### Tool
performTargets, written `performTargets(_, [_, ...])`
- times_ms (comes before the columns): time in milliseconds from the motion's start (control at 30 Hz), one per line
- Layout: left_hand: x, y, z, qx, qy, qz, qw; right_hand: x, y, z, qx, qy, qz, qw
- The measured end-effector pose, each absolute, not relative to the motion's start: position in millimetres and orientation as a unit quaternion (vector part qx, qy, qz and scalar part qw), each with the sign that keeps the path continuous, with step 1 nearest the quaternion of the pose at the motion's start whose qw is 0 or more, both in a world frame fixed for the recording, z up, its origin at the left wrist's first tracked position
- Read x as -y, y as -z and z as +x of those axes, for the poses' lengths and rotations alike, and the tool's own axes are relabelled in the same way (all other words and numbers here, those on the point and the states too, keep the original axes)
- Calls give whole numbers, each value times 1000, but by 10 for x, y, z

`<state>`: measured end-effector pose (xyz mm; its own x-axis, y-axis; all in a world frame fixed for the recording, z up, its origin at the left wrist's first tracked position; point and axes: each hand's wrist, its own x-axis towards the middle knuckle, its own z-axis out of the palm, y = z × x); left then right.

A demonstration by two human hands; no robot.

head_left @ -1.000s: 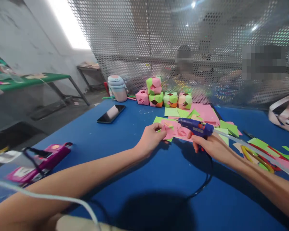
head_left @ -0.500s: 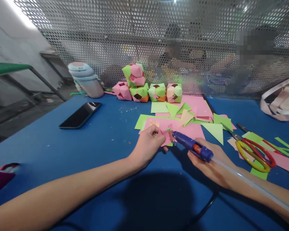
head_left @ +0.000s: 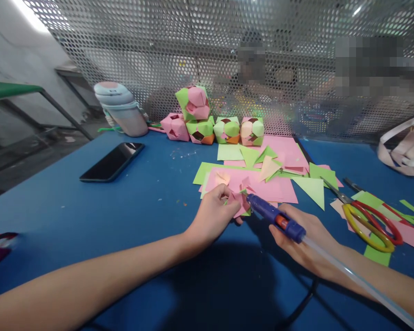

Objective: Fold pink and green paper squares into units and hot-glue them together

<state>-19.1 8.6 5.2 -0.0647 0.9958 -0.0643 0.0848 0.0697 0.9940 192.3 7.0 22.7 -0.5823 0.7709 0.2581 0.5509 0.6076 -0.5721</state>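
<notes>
Between the fingers and thumb of my left hand [head_left: 218, 212] is a small pink and green folded paper piece [head_left: 240, 205]. My right hand [head_left: 301, 232] is wrapped round a blue glue gun [head_left: 272, 215], which has a long clear glue stick [head_left: 352, 273] trailing from its back. The glue gun's nozzle meets or nearly meets the folded paper; I cannot tell if they touch. Beneath and behind lie stacked pink sheets [head_left: 272, 184] and green sheets [head_left: 202, 172]. A small peach folded piece [head_left: 222, 178] rests on the pink paper.
Folded paper balls [head_left: 197, 103] stand stacked by the perforated metal screen [head_left: 124, 46]. Left are a phone [head_left: 112, 162] and a bottle [head_left: 126, 112]. Scissors [head_left: 369, 218] lie among paper scraps at right. A black cable [head_left: 301, 308] runs near the front. People sit beyond the screen.
The view has shifted slightly. Both hands remain close together, with the glue gun's tip still at the folded paper piece, which shows a little more of its upper pink flaps.
</notes>
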Motion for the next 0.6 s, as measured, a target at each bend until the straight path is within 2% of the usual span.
performTargets(600, [-91, -27, -203, -549, -474, 474, 499, -66, -215, 1946, 864, -210, -392, 236])
